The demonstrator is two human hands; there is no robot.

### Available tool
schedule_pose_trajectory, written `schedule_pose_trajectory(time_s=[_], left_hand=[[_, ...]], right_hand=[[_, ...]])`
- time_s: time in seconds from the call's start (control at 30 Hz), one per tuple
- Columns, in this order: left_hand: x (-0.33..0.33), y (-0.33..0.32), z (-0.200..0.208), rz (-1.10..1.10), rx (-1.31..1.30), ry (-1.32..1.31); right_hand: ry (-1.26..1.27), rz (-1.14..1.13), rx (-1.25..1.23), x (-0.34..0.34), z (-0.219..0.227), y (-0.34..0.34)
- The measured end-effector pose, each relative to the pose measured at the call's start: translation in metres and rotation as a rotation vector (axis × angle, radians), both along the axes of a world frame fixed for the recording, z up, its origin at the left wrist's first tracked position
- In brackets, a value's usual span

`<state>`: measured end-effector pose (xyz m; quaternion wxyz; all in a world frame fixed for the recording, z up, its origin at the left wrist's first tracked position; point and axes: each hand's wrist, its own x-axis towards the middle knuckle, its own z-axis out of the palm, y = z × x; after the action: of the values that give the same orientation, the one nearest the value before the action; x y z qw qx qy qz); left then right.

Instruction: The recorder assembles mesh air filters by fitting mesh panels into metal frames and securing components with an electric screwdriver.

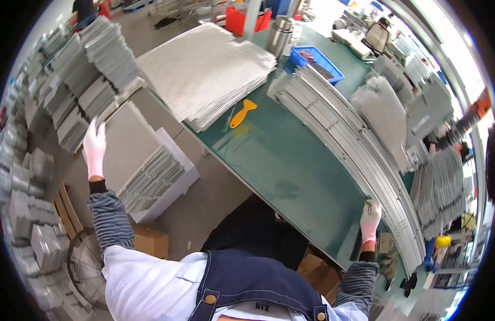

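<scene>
My left hand [95,147], in a white and pink glove, reaches out to the left with its fingers stretched. It is at the side edge of a large flat grey panel [127,140], which lies beside a white box [178,182] holding several thin silvery pieces. My right hand [370,218], gloved alike, is curled at the right end of the green table [269,160], next to a stack of long pale metal strips [343,139]. Whatever its fingers may hold is hidden. A yellow scraper [242,113] lies by a stack of silvery sheets [204,69].
A blue basket [333,75] and a steel flask [279,36] stand on the table's far side. Stacks of grey panels [108,53] fill the left. A fan [87,262] stands at lower left, near a cardboard box [150,242]. People work at the far right.
</scene>
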<state>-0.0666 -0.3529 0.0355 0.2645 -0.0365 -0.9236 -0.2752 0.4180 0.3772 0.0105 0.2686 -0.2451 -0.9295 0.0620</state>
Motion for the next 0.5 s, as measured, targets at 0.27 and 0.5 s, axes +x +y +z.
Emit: schedule_pose_trajectory(time_s=[0.27,0.5], left_hand=[[-0.028,0.428,0.13,-0.768,-0.529,0.142],[-0.098,0.508,0.088,-0.58,-0.87,-0.108]], right_hand=[[0.046,0.0,0.122,-0.008,0.059,0.07],[-0.099,-0.046,0.035,-0.065,0.145,0.151]])
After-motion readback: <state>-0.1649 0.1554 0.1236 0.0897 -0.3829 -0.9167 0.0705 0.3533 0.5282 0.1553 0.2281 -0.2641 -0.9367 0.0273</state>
